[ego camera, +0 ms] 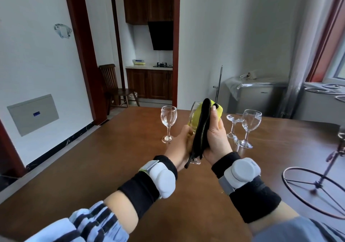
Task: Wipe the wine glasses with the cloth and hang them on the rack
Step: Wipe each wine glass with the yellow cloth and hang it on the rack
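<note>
We hold a wine glass (194, 116) up over the brown table (104, 163), with our left hand (180, 144) wrapped around its lower part. Our right hand (216, 139) squeezes the yellow and black cloth (200, 131) against the glass's bowl. Two glasses (168, 124) (249, 127) stand on the table, one lies tipped (233, 129) between them, and the wire rack (317, 183) sits at the right.
</note>
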The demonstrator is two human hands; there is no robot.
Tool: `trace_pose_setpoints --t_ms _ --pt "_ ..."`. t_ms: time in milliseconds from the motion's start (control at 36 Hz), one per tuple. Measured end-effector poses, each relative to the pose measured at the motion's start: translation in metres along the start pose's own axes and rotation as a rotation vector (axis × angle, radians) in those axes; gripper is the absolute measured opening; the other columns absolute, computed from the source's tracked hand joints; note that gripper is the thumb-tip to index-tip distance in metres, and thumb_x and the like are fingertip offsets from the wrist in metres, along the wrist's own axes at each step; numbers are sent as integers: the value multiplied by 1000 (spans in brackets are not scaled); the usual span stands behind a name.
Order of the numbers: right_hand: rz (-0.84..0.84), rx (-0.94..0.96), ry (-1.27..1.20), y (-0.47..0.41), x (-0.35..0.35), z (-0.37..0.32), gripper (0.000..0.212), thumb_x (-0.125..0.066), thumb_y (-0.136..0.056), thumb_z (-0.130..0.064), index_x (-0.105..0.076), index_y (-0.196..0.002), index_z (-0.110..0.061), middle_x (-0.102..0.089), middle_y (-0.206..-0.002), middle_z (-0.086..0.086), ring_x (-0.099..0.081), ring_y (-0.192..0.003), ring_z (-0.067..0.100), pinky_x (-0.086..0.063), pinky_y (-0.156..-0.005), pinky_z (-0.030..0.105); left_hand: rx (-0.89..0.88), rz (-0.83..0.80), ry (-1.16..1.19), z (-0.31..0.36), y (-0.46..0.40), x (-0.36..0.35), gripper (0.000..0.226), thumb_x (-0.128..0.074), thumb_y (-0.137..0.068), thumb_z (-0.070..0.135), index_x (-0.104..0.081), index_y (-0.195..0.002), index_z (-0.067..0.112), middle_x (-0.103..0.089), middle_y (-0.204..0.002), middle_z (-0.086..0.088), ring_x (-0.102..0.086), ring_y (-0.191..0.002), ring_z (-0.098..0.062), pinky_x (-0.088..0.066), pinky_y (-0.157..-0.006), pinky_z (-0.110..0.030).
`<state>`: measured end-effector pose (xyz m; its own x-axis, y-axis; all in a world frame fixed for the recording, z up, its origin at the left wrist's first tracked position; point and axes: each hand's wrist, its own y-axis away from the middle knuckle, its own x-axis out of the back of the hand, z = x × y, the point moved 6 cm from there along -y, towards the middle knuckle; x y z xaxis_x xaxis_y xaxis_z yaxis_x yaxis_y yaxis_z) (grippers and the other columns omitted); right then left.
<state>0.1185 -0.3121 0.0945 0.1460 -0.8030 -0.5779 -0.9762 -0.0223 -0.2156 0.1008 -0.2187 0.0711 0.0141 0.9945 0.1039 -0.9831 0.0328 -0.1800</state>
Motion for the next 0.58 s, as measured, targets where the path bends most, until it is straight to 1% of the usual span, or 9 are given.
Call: trace_pose_setpoints --t_ms 111,194,250,333,361,417,472,528,583 --pt "-65 -8 -7 -1 5 -9 57 -74 -79 -44 -56 -119 -8 -63 -88 10 -63 -77 23 -55 -73 39 62 -93 108 1 -1 2 20 -43 -98 25 -54 -87 12 -48 -69 -8 -44 -65 -22 -38 -61 -34" --pt "-122 -41 -16 1 4 -14 55 -78 -76 -37 -57 -115 -5 -62 -87 12 -63 -75 26 -55 -71 38 55 -197 76 5 0 0 21 -41 -102 8 -61 -107 8 -64 -84 -1 -63 -77 -9 -50 -77 -26" --pt "-136 -70 -24 1 4 -13 65 -85 -68 -40 -59 -113 -3 -63 -91 15 -63 -80 28 -55 -80 43 5 -242 -38 12 3 0 23 -42 -102 11 -60 -114 5 -66 -87 0 -64 -75 -3 -51 -74 -20" --pt "-164 -127 -95 3 2 -12 70 -90 -54 -47 -66 -105 -6 -66 -98 13 -64 -96 30 -50 -97 49 -79 -293 -53 22 9 0 51 -49 -96 38 -57 -110 -10 -58 -86 -15 -53 -77 -23 -43 -67 -33" --pt "-187 -146 -136 5 0 -13 67 -88 -57 -48 -67 -106 -6 -66 -102 12 -64 -100 28 -51 -96 47 -78 -320 -20 23 11 -1 63 -51 -91 46 -54 -109 -15 -54 -88 -18 -47 -79 -28 -41 -65 -34" --pt "-220 -192 -200 8 -2 -15 65 -80 -66 -49 -67 -112 -5 -67 -108 11 -67 -101 25 -56 -89 40 -50 -360 66 20 12 -4 64 -50 -86 46 -53 -106 -14 -49 -89 -20 -45 -76 -29 -46 -60 -30" --pt "-265 -213 -222 10 -3 -16 71 -83 -60 -51 -70 -112 -5 -70 -108 12 -69 -97 23 -57 -88 38 1 -416 154 14 11 -7 49 -50 -86 42 -57 -98 -6 -48 -75 -16 -47 -62 -21 -47 -55 -27" --pt "-319 -240 -225 12 -6 -15 81 -87 -51 -53 -70 -116 -7 -69 -111 12 -68 -97 23 -56 -89 38 62 -472 260 12 13 -10 34 -51 -84 37 -54 -81 4 -48 -54 -4 -45 -46 -9 -44 -50 -23" --pt "-354 -278 -236 11 -7 -12 91 -87 -50 -56 -65 -124 -9 -67 -117 12 -67 -97 23 -56 -86 37 103 -508 343 12 14 -11 28 -49 -87 33 -51 -77 7 -47 -47 6 -44 -39 -4 -42 -46 -16"
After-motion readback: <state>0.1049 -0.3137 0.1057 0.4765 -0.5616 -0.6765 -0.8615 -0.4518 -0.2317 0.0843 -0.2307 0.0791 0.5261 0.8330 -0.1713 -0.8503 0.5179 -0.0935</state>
